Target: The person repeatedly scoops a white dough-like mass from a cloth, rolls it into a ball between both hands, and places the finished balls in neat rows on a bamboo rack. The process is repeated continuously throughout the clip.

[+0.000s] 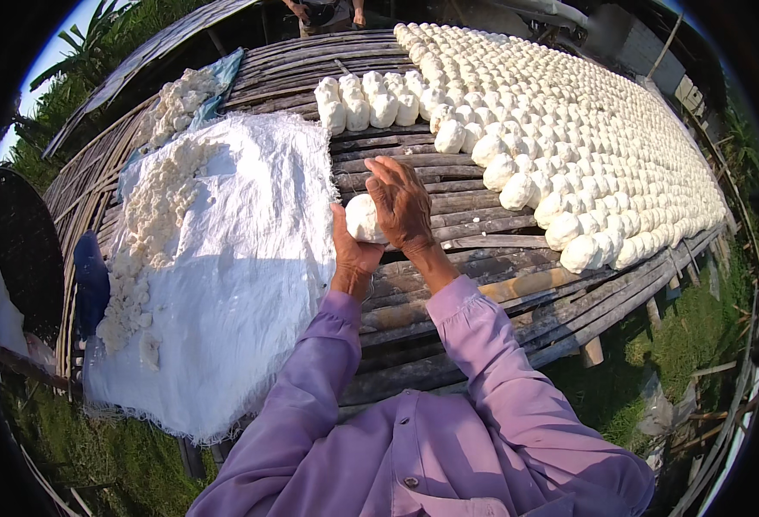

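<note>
Between my two hands is a round white ball of dough-like material [363, 219]. My left hand [354, 257] cups it from below and from the left, with the thumb up along its side. From the right, my right hand [403, 205] lies against the ball, its fingers together and pointing up. Just left of my hands a white woven sheet [259, 207] is spread over the slats. Along its far left side runs a heap of crumbly white material [157, 211]. Rows of similar white balls [586, 146] cover the right part of the platform.
The platform is made of bamboo slats [457, 185], with gaps between them. A short row of white balls [384, 108] stands beyond my hands. More crumbly material [181, 99] lies on a blue sheet [224, 73] at the far left. Another person [327, 13] stands behind the far edge.
</note>
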`<state>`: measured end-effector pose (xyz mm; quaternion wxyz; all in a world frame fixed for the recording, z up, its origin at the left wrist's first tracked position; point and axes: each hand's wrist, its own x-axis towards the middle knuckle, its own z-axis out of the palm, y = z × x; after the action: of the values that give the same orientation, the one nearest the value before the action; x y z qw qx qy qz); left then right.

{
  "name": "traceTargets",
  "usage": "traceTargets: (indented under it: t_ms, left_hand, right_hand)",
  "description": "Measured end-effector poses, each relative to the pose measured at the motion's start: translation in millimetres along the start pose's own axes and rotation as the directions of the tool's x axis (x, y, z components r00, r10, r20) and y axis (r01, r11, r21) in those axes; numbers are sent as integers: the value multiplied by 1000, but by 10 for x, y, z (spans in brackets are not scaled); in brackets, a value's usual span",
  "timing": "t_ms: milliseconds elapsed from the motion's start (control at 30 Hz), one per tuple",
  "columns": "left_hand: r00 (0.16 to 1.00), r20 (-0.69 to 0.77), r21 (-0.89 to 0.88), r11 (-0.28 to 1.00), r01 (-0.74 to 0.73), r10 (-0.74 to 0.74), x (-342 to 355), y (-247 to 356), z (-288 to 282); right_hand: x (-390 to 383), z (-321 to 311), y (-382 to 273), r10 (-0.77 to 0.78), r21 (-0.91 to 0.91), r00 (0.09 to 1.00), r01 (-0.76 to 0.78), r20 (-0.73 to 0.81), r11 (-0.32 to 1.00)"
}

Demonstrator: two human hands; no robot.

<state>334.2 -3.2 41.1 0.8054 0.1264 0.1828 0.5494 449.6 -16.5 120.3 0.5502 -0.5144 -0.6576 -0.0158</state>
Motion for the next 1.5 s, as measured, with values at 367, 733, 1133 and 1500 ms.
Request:
traceTargets:
  t_ms: [367, 733, 1133, 1500]
  left_hand:
    - [1000, -19, -61, 998, 18, -20, 355, -350, -19]
    - [997, 31, -9, 998, 65, -65, 560, -560, 134]
    - [985, 142, 131, 988, 83, -101, 696, -671, 242]
    - [995, 70, 131, 988, -81, 73, 994, -651, 338]
  right_hand:
    - [-51, -199, 529, 344, 291, 875, -446, 340, 847]
    - [-40, -74, 1030, 480, 498, 864, -486, 152, 718]
    - [158, -38, 1238, 479, 209, 861, -507, 170, 836]
    - [336, -67, 1211, 237, 113, 959, -255, 154, 960]
